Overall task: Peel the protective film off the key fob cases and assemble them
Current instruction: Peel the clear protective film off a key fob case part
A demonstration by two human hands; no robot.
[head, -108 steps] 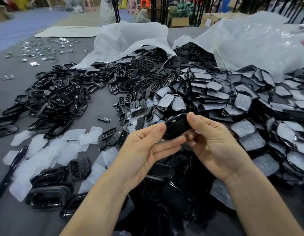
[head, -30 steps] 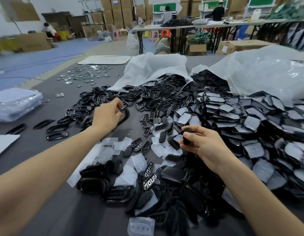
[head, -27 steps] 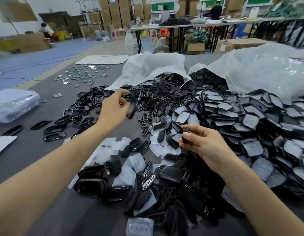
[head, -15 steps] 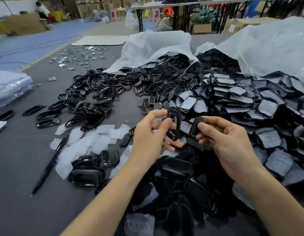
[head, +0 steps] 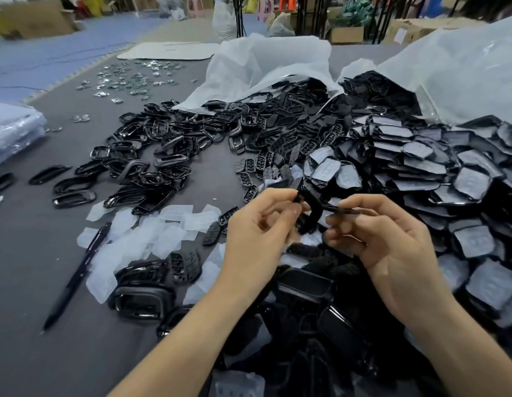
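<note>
Head view: grey table [head: 34, 267] beside left hand [head: 257, 233]; case piles [head: 421, 167] rightward.

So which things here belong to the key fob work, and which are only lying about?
Job: frame in left hand, flat piece in right hand, film-covered cases, peeled films.
Lying about: pen, plastic packet, white board.
</note>
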